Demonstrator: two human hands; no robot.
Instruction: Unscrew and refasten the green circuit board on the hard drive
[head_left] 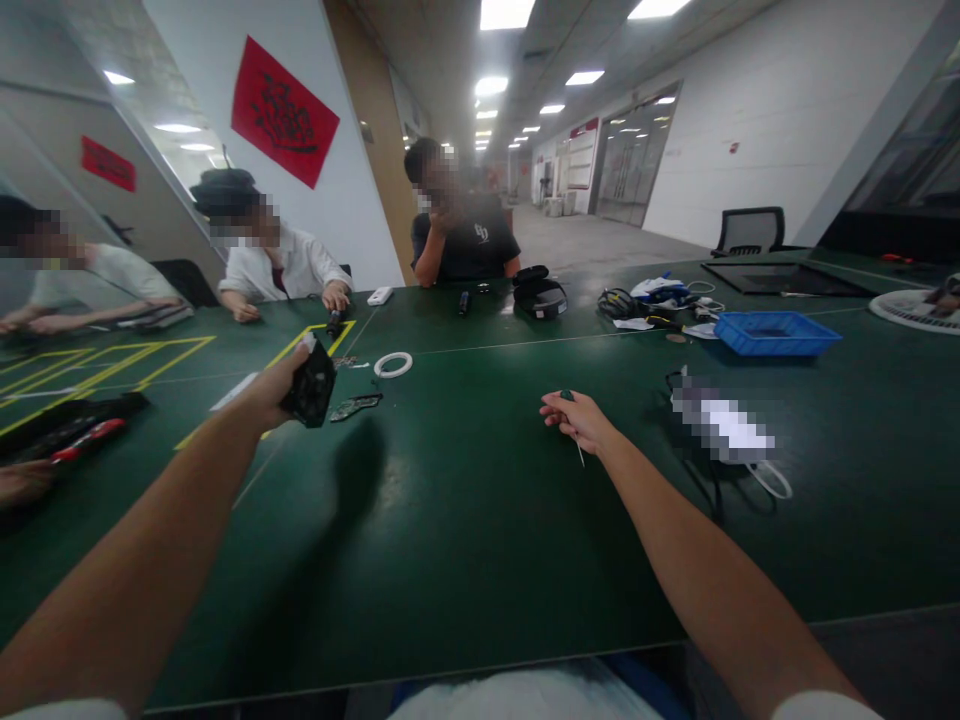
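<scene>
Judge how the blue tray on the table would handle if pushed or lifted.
The blue tray looks like thin-walled moulded plastic, so it is probably stiff and light for its size. Being low and wide, it would likely slide rather than tip. The green tabletop has a slight sheen, so it may offer little grip.

right-hand fingers (555, 418) partly hide a thin tool (580, 452), and the edge crops a white grille (904, 312).
</scene>
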